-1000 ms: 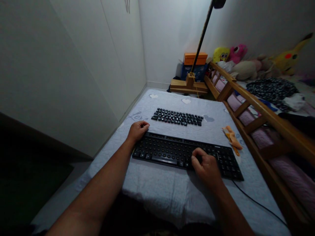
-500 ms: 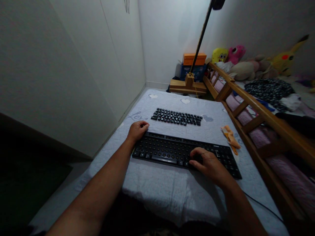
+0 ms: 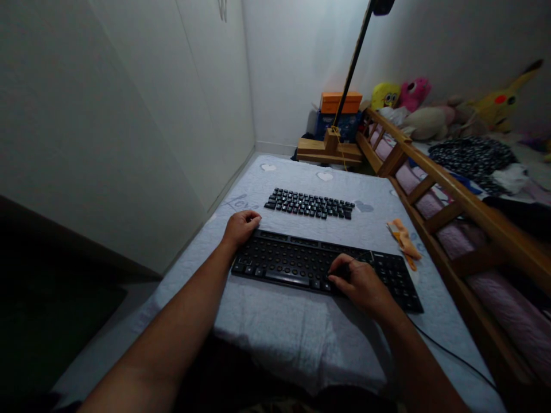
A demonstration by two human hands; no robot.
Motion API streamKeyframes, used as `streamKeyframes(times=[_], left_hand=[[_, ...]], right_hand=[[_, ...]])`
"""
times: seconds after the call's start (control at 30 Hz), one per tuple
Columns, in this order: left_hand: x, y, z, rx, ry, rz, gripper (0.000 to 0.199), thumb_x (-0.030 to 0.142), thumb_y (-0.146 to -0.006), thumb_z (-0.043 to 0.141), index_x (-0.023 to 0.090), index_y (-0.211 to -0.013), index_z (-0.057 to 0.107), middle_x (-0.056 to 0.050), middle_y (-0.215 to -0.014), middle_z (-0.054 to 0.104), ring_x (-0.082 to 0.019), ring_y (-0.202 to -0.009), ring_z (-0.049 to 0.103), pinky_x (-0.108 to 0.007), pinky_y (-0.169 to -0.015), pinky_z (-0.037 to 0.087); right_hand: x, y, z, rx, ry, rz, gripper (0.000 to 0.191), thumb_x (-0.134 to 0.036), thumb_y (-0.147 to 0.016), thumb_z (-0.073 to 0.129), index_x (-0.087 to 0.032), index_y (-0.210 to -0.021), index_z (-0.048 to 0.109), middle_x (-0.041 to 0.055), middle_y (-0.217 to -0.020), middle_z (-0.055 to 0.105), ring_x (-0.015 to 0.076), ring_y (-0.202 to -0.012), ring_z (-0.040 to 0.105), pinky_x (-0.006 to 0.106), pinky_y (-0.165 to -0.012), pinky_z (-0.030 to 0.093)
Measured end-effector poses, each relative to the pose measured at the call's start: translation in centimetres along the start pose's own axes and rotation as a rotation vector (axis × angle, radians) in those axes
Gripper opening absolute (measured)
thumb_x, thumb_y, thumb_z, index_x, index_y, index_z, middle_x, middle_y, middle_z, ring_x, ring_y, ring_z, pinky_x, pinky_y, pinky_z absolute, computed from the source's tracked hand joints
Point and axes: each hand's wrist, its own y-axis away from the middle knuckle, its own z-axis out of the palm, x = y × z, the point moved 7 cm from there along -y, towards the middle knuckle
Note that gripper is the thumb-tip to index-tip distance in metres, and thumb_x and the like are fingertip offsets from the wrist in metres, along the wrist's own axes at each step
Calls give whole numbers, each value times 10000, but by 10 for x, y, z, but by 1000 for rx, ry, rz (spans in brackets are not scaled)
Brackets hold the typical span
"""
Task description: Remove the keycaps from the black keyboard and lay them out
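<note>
A black keyboard [image 3: 284,280] lies across the cloth-covered table, many of its keys off and round mounts showing; the number pad at the right still has keys. Behind it, loose black keycaps [image 3: 301,203] are laid out in rows. My left hand [image 3: 241,228] rests at the keyboard's back left corner, fingers curled together; whatever they hold is hidden. Over the keyboard's right-centre part, my right hand [image 3: 359,285] has thumb and forefinger close together in a pinch, on something too small to name.
An orange cloth-like piece [image 3: 407,241] with a yellow-handled tool lies at the table's right. A wooden bed rail [image 3: 451,183] runs along that side, plush toys beyond. A wooden stand [image 3: 329,150] with a black pole is behind the table. A cable trails front right.
My right hand has shifted slightly left and up over the keyboard, its thumb and forefinger now closer together. My left hand stays where it was.
</note>
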Motion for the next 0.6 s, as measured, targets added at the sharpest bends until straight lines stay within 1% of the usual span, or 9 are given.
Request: streamKeyframes(times=[0.23,0.43,0.6], left_hand=[[-1,0,0,5,13,0,324,421,-753,578,151,-832,739,-49,-773,727,-193,-722,643,-276,-674,479],[-1,0,0,3,14,0,328,424,-757,574,149,-831,738,-50,-768,725,-190,-720,640,-273,-671,475],[0,1,-1,4,9,-4,319,420,-754,575,156,-822,741,-43,-766,728,-187,-709,637,-273,-672,479]], right_hand=[[-3,-2,0,1,32,-54,31,-234,-813,603,-214,-837,608,7,-742,674,177,-687,625,289,-655,430],[-10,-7,-3,-54,40,-58,17,-211,-796,615,-212,-802,599,-11,-677,647,161,-624,594,262,-587,395],[-6,-12,-6,-90,-10,-61,31,-229,-802,609,-206,-823,606,-11,-703,650,155,-645,599,256,-596,403]])
